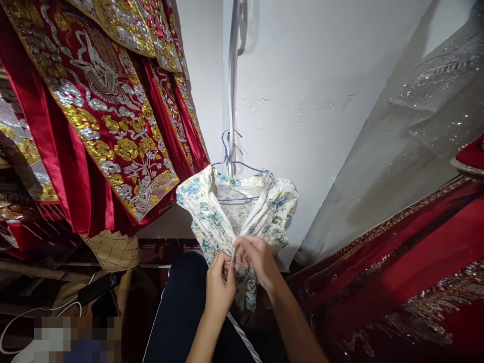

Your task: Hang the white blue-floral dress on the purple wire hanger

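Note:
A white garment with blue and yellow flowers, a floral blouse, hangs from a purple wire hanger in front of me. The hanger's hook is at a pale vertical strip on the wall. Low on the blouse's front, where the two neckline edges meet, my left hand pinches the cloth. Just above it and to the right, my right hand also grips the front edge between thumb and fingers. The two hands are close together. Whether a button or other fastener lies between the fingertips is hidden.
Red costumes with gold and silver embroidery hang at the left. A sheer sparkling grey fabric and beaded red cloth fill the right. A wooden stool with a white cable stands low left. My dark-trousered leg is below.

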The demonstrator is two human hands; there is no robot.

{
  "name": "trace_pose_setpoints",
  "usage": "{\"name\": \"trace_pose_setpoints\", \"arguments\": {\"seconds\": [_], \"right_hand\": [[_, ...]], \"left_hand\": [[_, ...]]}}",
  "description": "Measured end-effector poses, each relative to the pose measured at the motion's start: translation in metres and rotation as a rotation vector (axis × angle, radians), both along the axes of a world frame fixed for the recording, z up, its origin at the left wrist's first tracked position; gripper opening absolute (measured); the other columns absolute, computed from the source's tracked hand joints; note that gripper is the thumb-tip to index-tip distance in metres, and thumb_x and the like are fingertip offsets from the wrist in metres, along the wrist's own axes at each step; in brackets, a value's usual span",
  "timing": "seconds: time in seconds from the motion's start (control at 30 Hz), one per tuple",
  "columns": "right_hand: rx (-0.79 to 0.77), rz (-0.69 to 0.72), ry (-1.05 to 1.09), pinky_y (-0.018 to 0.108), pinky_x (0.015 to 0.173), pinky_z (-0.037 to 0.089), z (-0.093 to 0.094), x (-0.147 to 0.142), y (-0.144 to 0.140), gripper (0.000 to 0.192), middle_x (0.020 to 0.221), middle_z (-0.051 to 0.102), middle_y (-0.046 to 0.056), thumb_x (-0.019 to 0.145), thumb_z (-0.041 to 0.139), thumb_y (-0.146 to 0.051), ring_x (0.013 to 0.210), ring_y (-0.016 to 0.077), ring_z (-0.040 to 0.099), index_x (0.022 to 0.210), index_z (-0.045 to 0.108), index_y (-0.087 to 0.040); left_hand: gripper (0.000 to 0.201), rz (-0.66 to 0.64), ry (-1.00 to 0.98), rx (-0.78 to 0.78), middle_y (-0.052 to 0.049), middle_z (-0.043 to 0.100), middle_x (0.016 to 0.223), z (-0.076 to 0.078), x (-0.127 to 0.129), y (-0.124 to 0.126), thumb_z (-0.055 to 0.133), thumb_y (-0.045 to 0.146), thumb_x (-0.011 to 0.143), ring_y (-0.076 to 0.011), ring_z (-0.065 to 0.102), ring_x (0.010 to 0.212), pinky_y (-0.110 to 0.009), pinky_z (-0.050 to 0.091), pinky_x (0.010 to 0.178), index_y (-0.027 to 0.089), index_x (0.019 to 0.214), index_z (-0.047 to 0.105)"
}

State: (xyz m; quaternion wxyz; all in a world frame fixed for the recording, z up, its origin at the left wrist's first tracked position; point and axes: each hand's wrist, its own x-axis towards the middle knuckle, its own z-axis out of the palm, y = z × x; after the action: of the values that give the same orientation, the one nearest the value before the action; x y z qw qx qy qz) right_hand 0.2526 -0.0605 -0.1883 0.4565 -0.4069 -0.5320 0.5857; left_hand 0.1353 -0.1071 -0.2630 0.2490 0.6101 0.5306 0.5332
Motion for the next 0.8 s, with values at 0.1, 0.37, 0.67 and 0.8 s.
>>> {"name": "trace_pose_setpoints", "arguments": {"seconds": [0.1, 0.37, 0.67, 0.8], "right_hand": [[0.089, -0.071, 0.054, 0.019, 0.035, 0.023, 0.05, -0.002, 0.038, 0.032, 0.049, 0.06, 0.001, 0.083, 0.061, -0.045, 0.035, 0.0063, 0.039, 0.073, 0.063, -0.014], [0.204, -0.044, 0.136, 0.016, 0.035, 0.025, 0.135, -0.016, 0.083, 0.022, 0.054, 0.059, 0.0, 0.083, 0.062, -0.035, 0.038, 0.0042, 0.041, 0.076, 0.062, -0.014], [0.429, -0.05, -0.028, 0.019, 0.042, 0.032, 0.118, -0.017, 0.054, 0.021, 0.05, 0.06, -0.001, 0.086, 0.053, -0.031, 0.04, 0.0075, 0.045, 0.072, 0.061, -0.017], [0.532, -0.076, -0.079, 0.021, 0.045, 0.034, 0.123, -0.017, 0.055, 0.022, 0.049, 0.057, -0.002, 0.087, 0.055, -0.033, 0.042, 0.0088, 0.046, 0.074, 0.063, -0.017]], "left_hand": [[0.013, 0.022, 0.077, 0.005, -0.001, 0.049, 0.074, -0.004, 0.002, 0.0, 0.046, 0.019, 0.092, -0.016, 0.046, 0.069, -0.027, 0.035, 0.064, 0.021, 0.079, 0.045], [0.011, -0.141, 0.151, -0.039, -0.004, 0.054, 0.076, -0.004, 0.001, 0.004, 0.047, 0.012, 0.085, -0.0183, 0.05, 0.07, -0.028, 0.034, 0.062, 0.021, 0.078, 0.047], [0.04, -0.059, 0.071, 0.389, -0.005, 0.064, 0.097, 0.149, -0.041, 0.059, 0.048, 0.026, 0.098, -0.0165, 0.06, 0.084, -0.029, 0.046, 0.081, 0.022, 0.137, 0.048], [0.018, -0.057, 0.279, 0.554, -0.006, 0.065, 0.098, 0.197, -0.038, 0.08, 0.05, 0.025, 0.097, -0.0169, 0.06, 0.09, -0.029, 0.045, 0.083, 0.017, 0.106, 0.064]]}}
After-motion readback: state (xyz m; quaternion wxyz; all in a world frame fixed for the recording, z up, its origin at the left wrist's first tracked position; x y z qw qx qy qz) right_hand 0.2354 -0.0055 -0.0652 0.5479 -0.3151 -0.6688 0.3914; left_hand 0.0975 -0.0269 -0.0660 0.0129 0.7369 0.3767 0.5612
